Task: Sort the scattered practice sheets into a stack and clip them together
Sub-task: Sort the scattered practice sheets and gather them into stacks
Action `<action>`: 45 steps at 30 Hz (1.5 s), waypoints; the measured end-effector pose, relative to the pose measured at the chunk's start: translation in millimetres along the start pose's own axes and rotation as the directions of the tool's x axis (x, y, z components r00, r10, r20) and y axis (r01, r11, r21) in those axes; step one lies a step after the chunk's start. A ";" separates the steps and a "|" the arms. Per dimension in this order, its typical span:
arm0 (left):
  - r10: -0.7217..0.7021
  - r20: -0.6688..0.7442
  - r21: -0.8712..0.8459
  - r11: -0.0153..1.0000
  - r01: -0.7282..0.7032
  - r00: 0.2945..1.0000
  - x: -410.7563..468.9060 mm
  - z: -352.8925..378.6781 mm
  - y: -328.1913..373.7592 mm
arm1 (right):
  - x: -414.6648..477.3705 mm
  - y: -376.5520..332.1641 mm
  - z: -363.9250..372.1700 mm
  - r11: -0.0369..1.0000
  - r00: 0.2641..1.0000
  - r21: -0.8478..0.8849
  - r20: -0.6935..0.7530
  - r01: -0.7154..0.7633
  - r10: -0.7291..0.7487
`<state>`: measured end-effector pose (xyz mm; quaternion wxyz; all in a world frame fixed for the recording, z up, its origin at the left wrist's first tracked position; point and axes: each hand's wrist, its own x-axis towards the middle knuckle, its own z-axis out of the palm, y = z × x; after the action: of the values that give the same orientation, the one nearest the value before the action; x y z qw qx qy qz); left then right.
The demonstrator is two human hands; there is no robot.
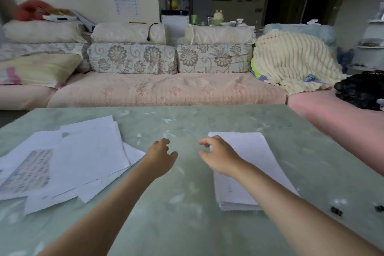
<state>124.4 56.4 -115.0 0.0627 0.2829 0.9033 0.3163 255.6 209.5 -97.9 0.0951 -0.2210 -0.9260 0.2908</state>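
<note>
Loose sheets (83,158): fanned and overlapping on the left of the counter (187,224), one printed side up, edges at odd angles (plainly not yet gathered).
Stack (255,164): a squared pile on the right, blank side up, set well apart so sorted paper does not mix with unsorted.
Left hand (161,153): hovers over bare counter between the two groups of paper, fingers loosely curled and holding nothing; it is the hand nearer the loose sheets, likely placed to fetch the next one.
Right hand (218,157): poised over the stack's far left corner, fingers and thumb in a relaxed curl, empty; whether it touches the paper I cannot tell.
Binder clips (336,211): small dark pieces near the counter's right edge, near the stack, handy for the last step.
Stage: sorting looks partway done; clipping not yet begun.
</note>
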 end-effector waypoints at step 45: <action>-0.578 -0.306 0.072 0.778 0.624 0.757 -16.6 -187.4 -294.9 | 156.2 -158.7 164.2 0.987 0.997 -0.142 0.037 0.071 -0.066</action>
<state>-55.5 -241.9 -146.6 0.0148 -0.0640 0.9694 0.2365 11.2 84.2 -131.7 0.0739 -0.1907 -0.9529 0.2238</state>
